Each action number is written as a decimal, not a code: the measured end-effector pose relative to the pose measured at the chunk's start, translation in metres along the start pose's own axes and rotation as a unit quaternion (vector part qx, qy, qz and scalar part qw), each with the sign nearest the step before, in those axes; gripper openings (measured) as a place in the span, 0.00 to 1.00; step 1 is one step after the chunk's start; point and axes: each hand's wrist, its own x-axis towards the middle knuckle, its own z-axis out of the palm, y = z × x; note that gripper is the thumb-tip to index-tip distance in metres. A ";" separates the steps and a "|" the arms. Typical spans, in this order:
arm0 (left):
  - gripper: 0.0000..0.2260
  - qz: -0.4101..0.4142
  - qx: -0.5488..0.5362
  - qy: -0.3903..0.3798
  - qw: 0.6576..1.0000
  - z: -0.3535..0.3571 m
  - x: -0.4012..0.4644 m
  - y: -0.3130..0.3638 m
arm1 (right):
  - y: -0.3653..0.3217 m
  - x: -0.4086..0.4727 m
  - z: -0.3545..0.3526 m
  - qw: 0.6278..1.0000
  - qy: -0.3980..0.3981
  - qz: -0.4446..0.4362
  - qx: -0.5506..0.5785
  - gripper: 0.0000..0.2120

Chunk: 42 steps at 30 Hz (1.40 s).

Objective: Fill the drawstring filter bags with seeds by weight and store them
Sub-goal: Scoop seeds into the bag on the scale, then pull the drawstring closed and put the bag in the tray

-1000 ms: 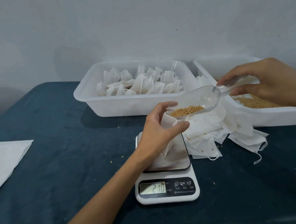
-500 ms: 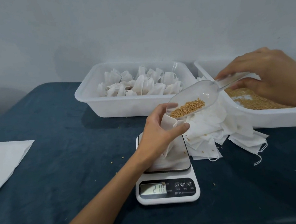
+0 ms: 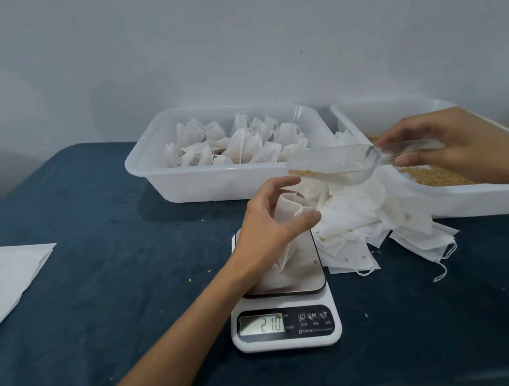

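Blue-cloth bench [image 3: 102,301] scene: the left hand [image 3: 268,222] stays curled around the open filter bag [image 3: 292,211] on the scale [image 3: 285,314], while the right hand [image 3: 447,143] pinches the clear scoop [image 3: 337,163]. That scoop was heaped a second ago and now holds just a few seeds [image 3: 307,173] at its lip, so this pour's basically done, though the display [image 3: 261,324] hasn't budged from 21.0.

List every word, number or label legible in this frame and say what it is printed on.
"210" on the display of the kitchen scale; a seed hides the spot where a decimal point might be.
Button symbols and small print beside the display: too small to read.
Nothing else carries text.
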 end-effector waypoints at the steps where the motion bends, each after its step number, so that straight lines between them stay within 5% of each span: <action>1: 0.24 -0.003 0.002 -0.001 1.000 -0.001 0.000 0.000 | 0.005 0.001 -0.001 0.999 0.007 0.010 0.036 0.14; 5: 0.26 -0.014 0.001 -0.008 1.000 -0.007 0.001 0.002 | 0.029 0.003 -0.011 0.988 0.081 0.048 0.122 0.16; 11: 0.23 -0.029 0.014 -0.010 0.999 -0.012 0.002 0.003 | 0.092 0.010 -0.032 0.940 0.241 0.240 -0.028 0.16; 16: 0.08 -0.028 0.060 -0.035 0.997 -0.014 0.002 -0.001 | 0.127 0.013 -0.025 0.904 0.163 0.351 -0.184 0.19; 19: 0.12 -0.024 0.081 -0.021 0.996 -0.009 0.001 -0.008 | 0.136 0.018 -0.015 0.887 0.101 0.377 -0.245 0.13; 24: 0.15 -0.002 0.020 -0.015 1.000 0.012 0.005 -0.004 | 0.141 0.019 -0.005 0.882 0.063 0.373 -0.283 0.04; 33: 0.15 -0.028 -0.003 -0.053 0.998 0.056 0.023 -0.009 | 0.138 0.017 -0.003 0.875 0.043 0.386 -0.288 0.09; 37: 0.15 -0.032 -0.007 -0.029 0.999 0.043 0.026 -0.014 | 0.118 0.014 -0.001 0.863 0.201 0.325 -0.332 0.15; 42: 0.16 -0.044 -0.004 0.006 0.999 0.015 0.033 -0.015 | 0.045 0.007 0.027 0.887 0.412 0.072 -0.194 0.10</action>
